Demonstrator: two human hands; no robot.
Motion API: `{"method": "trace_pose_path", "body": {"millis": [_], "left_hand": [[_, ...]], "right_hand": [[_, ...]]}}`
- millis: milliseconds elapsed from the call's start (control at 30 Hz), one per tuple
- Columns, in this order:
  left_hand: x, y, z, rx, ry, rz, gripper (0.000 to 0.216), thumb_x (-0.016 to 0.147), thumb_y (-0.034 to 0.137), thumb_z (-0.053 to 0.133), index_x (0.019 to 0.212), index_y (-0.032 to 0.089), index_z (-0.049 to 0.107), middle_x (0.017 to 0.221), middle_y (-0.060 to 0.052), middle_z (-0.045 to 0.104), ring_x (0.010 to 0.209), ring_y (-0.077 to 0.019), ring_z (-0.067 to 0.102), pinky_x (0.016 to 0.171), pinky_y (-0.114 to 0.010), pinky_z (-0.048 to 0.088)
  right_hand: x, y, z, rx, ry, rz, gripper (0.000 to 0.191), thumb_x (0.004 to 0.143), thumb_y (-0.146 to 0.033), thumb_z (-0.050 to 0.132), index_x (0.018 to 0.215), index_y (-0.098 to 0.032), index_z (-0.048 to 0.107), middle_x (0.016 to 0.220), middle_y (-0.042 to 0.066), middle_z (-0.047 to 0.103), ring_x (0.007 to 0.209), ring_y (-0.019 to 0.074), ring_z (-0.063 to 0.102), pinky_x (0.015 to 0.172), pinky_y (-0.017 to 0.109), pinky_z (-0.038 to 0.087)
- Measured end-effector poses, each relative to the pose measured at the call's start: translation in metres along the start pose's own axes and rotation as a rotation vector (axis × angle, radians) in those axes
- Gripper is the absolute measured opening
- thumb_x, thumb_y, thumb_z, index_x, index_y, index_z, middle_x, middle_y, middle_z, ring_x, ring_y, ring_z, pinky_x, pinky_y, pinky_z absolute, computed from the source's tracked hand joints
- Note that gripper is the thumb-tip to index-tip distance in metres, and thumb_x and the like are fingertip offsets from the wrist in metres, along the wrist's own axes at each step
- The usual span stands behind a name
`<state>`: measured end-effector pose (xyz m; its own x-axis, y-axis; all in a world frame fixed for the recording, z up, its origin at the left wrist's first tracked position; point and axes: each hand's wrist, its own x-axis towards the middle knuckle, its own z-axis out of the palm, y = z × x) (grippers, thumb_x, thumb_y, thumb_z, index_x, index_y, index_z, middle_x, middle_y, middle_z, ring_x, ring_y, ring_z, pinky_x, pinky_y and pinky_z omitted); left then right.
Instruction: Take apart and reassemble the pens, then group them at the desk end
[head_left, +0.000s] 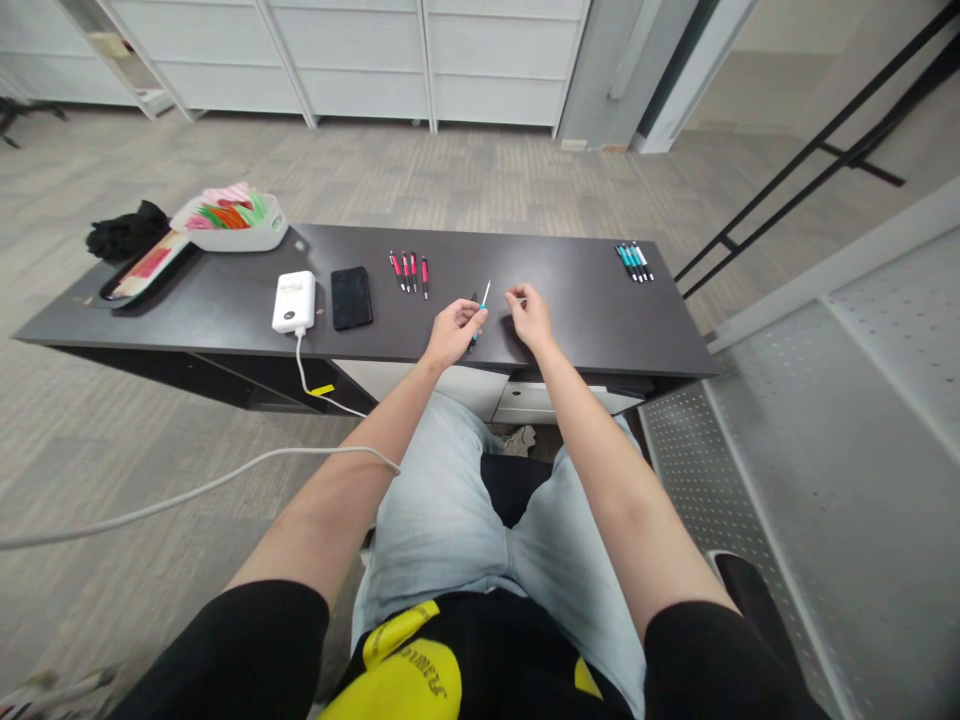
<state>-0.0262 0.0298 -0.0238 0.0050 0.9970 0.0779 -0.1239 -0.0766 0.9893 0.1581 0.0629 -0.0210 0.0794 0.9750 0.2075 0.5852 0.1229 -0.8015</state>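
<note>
My left hand point(454, 330) is closed on a partly dismantled pen point(486, 294), whose thin pale tube points up and away from teal at the fingertips. A dark pen part point(472, 343) shows just beneath those fingers, too small to make out fully. A short gap to the right, my right hand point(532, 318) hovers over the desk with thumb and forefinger pinched together. Whatever it pinches, if anything, is too small to name. Several pink-and-black pens point(409, 271) lie in a row beyond my left hand. Toward the right end rest several pens point(634, 262) with teal or white barrels.
On the dark desk point(600, 320), a black phone point(351, 298) lies beside a white power bank point(294, 302) whose cable point(225, 478) crosses near my left forearm. Farther left are a white basket point(247, 238) of colourful items, a long tray point(131, 290) and black cloth point(127, 232).
</note>
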Motion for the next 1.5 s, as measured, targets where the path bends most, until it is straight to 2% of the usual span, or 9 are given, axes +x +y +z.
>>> {"method": "trace_pose_path", "body": {"millis": [100,200,300,433,600,800,1133,1333,1500], "left_hand": [[0.000,-0.003,-0.001,0.048,-0.018,0.009,0.039,0.086,0.043,0.107,0.090,0.022,0.074,0.079,-0.001,0.079,0.070,-0.0160,0.072,0.069,-0.030,0.058],[-0.001,-0.005,-0.002,0.077,-0.040,0.009,0.038,0.084,0.043,0.107,0.090,0.022,0.076,0.078,-0.001,0.078,0.068,-0.0159,0.070,0.068,-0.030,0.056],[-0.004,-0.002,-0.001,0.097,-0.063,0.009,0.039,0.081,0.046,0.107,0.089,0.022,0.077,0.079,-0.002,0.079,0.067,-0.0158,0.067,0.067,-0.031,0.056],[-0.008,0.004,-0.002,0.185,-0.108,0.041,0.043,0.078,0.054,0.108,0.087,0.022,0.081,0.075,-0.001,0.077,0.066,-0.0161,0.063,0.067,-0.031,0.053],[-0.010,0.006,-0.003,0.243,-0.145,0.070,0.050,0.073,0.064,0.107,0.086,0.022,0.084,0.074,-0.002,0.078,0.067,-0.0164,0.063,0.068,-0.032,0.051],[-0.009,0.004,-0.003,0.229,-0.129,0.086,0.047,0.074,0.063,0.109,0.084,0.024,0.084,0.072,-0.002,0.076,0.065,-0.0171,0.062,0.066,-0.032,0.051],[-0.010,0.007,0.000,0.211,-0.104,0.040,0.029,0.081,0.036,0.110,0.083,0.021,0.086,0.073,-0.002,0.077,0.065,-0.0163,0.062,0.068,-0.032,0.050],[-0.009,0.005,0.000,0.206,-0.110,0.050,0.035,0.078,0.045,0.111,0.084,0.022,0.086,0.075,-0.002,0.079,0.065,-0.0160,0.062,0.068,-0.032,0.050],[-0.008,0.003,-0.001,0.213,-0.109,0.064,0.040,0.076,0.052,0.111,0.084,0.023,0.085,0.074,-0.002,0.077,0.064,-0.0161,0.061,0.066,-0.032,0.049]], "right_hand": [[0.001,0.014,-0.010,0.279,0.041,0.043,0.016,0.111,-0.041,0.074,0.110,-0.025,0.076,0.109,0.008,0.081,0.110,0.0269,0.077,0.114,0.044,0.062],[-0.003,0.025,-0.018,0.460,0.080,0.042,0.039,0.104,-0.065,0.083,0.116,-0.027,0.080,0.109,0.006,0.081,0.111,0.0272,0.076,0.108,0.044,0.065],[-0.006,0.029,-0.018,0.560,0.114,0.087,0.059,0.094,-0.081,0.088,0.112,-0.026,0.080,0.111,0.008,0.081,0.103,0.0257,0.075,0.086,0.039,0.066],[-0.006,0.028,-0.015,0.664,0.117,0.126,0.071,0.078,-0.088,0.096,0.106,-0.026,0.076,0.109,0.008,0.082,0.078,0.0179,0.063,0.066,0.033,0.056],[-0.007,0.027,-0.017,0.691,0.116,0.096,0.077,0.065,-0.090,0.099,0.102,-0.026,0.079,0.106,0.007,0.083,0.081,0.0190,0.062,0.065,0.033,0.053],[-0.010,0.025,-0.018,0.627,0.076,0.095,0.069,0.077,-0.086,0.094,0.110,-0.026,0.083,0.110,0.008,0.084,0.090,0.0228,0.069,0.072,0.036,0.061],[-0.011,0.023,-0.018,0.598,0.041,0.094,0.056,0.086,-0.076,0.094,0.108,-0.026,0.081,0.111,0.008,0.085,0.098,0.0252,0.076,0.076,0.037,0.065],[-0.014,0.019,-0.018,0.661,-0.034,0.050,0.048,0.084,-0.061,0.100,0.109,-0.026,0.078,0.104,0.007,0.085,0.102,0.0264,0.079,0.096,0.043,0.070],[-0.016,0.013,-0.021,0.630,-0.043,0.081,0.055,0.084,-0.065,0.102,0.115,-0.029,0.074,0.105,0.006,0.085,0.097,0.0260,0.078,0.088,0.042,0.069]]}}
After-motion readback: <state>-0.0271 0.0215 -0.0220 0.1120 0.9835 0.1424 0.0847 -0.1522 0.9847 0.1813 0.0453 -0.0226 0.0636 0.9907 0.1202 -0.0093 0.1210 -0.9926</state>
